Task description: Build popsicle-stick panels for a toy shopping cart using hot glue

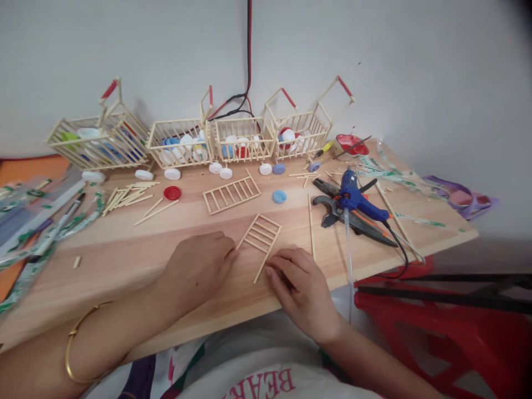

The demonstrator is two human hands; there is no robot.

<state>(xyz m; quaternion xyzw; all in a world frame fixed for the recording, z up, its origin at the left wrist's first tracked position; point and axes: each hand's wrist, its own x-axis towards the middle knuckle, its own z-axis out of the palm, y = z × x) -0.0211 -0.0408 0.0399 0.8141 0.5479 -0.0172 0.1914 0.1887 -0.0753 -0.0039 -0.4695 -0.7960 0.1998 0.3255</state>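
A small ladder-like frame of wooden sticks (261,233) lies on the table between my hands, with several rungs and two long rails pointing towards me. My left hand (201,263) is closed at the lower end of its left rail; the fingertips are partly hidden. On the other side, my right hand (301,285) has its thumb and forefinger drawn together at the right rail. Just beyond lies a longer stick frame (231,195) with several rungs. A light blue bottle cap (280,196) sits to its right, and a single stick (311,227) lies near my right hand.
Several stick carts with cap wheels, including one cart (180,144), stand along the wall holding bottle caps. A blue glue gun (357,197) rests on black pliers (366,227) at right. Loose sticks (124,197), a red cap (172,193) and a pen (62,221) lie left.
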